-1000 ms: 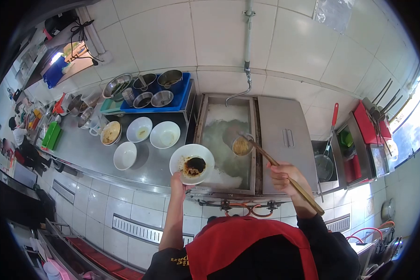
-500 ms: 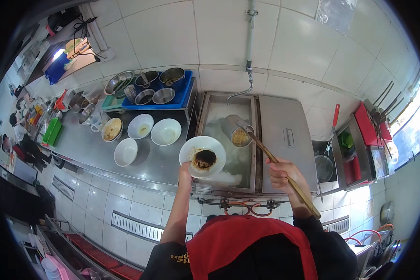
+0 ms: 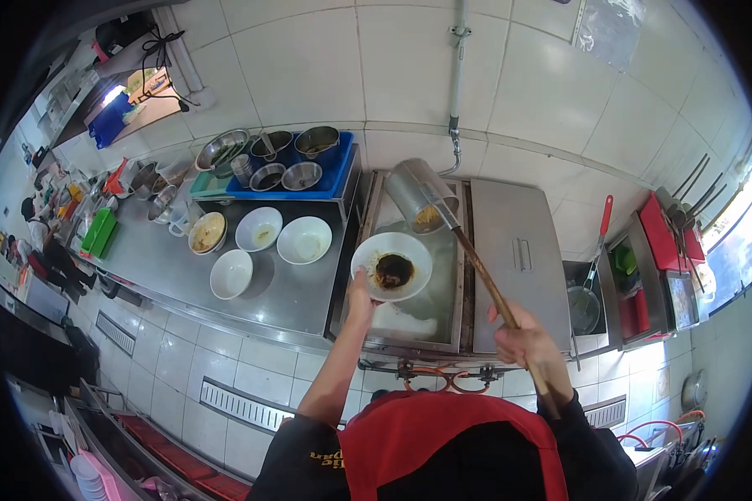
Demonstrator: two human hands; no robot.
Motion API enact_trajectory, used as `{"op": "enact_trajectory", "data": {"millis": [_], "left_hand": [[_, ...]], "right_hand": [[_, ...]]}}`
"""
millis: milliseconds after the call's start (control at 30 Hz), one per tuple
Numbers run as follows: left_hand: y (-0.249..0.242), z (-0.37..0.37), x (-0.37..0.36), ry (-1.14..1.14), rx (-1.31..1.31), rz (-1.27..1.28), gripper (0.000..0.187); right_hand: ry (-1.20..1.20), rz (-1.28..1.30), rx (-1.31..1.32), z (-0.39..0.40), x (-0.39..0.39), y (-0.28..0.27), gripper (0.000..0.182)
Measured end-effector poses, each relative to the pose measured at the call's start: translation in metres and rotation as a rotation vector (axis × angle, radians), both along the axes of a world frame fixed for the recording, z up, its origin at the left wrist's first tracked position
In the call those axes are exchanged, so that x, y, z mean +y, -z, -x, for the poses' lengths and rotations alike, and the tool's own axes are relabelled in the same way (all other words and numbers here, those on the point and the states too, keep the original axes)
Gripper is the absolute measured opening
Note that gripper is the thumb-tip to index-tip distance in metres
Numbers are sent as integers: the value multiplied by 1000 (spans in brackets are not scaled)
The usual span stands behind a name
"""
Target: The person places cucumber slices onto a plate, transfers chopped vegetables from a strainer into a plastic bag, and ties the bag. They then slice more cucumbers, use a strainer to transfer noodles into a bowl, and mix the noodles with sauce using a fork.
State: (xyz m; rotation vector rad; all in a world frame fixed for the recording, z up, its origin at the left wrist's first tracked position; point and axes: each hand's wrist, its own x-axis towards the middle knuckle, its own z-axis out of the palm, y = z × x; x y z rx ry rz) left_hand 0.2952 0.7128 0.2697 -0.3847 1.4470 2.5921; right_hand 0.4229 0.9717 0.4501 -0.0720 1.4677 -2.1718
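Note:
In the head view my left hand (image 3: 360,294) grips the left edge of a white bowl (image 3: 421,265) with dark brown sauce (image 3: 394,271) in it. The bowl is held over an open vat of cloudy, foamy water (image 3: 376,316). My right hand (image 3: 525,341) is wrapped round the wooden handle of a deep noodle strainer (image 3: 411,185). Yellowish noodles (image 3: 428,219) show inside the strainer's mouth. The strainer is tilted above the vat, just beyond the bowl, its mouth turned towards me.
Several white bowls (image 3: 231,274) stand on the steel counter (image 3: 297,292) at left. Behind them a blue tray (image 3: 342,159) bears metal pots. A steel lid (image 3: 518,217) lies right of the vat. A red-handled strainer (image 3: 584,305) sits farther right. A person (image 3: 46,234) stands far left.
My right hand has raised the strainer out of the water and tipped it. My left hand has brought the bowl rightwards and slightly up in view, nearer the strainer.

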Motion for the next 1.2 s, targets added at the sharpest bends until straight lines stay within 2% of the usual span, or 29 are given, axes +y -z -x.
{"op": "enact_trajectory", "data": {"millis": [300, 400, 500, 700, 800, 1000, 1100, 1200], "left_hand": [[-55, 15, 13, 88, 55, 34, 54], [-74, 9, 14, 44, 68, -14, 55], [-74, 11, 7, 90, 83, 1, 55], [-89, -17, 12, 75, 40, -20, 56], [-75, -18, 3, 129, 85, -27, 58], [-87, -24, 12, -64, 112, -66, 54], [-81, -23, 11, -14, 144, -27, 55], [-62, -16, 7, 67, 187, 50, 56]], "right_hand": [[-96, -504, 274, -12, -10, 55, 19], [-94, -725, 434, -12, -15, 77, 19], [-71, -783, 481, -11, -20, 89, 17], [-9, -763, 589, -2, -25, 92, 15], [-1, -761, 604, -1, -24, 89, 15], [-4, -714, 604, -4, -26, 92, 14], [33, -638, 679, 0, -19, 94, 13], [30, -5, 98, 2, -3, 55, 13]]}}
